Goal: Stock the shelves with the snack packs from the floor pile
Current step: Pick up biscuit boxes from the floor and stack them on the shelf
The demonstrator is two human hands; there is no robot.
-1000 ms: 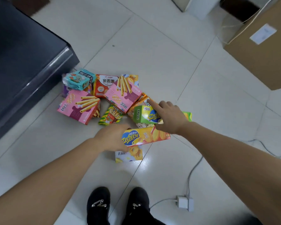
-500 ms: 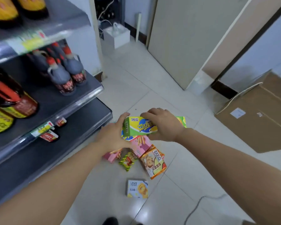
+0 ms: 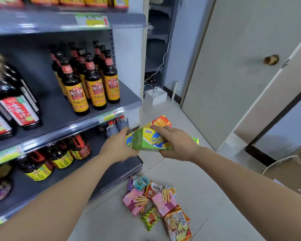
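Head camera: a person holds two snack boxes in the air beside a store's dark shelves [image 3: 111, 101]. The left hand [image 3: 117, 146] has its fingers curled around the near end of a yellow box [image 3: 161, 121]. The right hand [image 3: 178, 145] grips a green box [image 3: 150, 140] with fingers wrapped over its top. The two boxes are pressed side by side, off the open end of the middle shelf and above the floor. The remaining snack packs [image 3: 153, 200] lie in a loose pile on the tiled floor [image 3: 207, 197], near the corner of the bottom shelf. Dark sauce bottles [image 3: 94, 84] with yellow labels stand upright on the middle shelf. A pale door [image 3: 233, 75] with a brass knob [image 3: 271, 59] stands to the right, with a cardboard box [image 3: 295, 169] on the floor beyond it.
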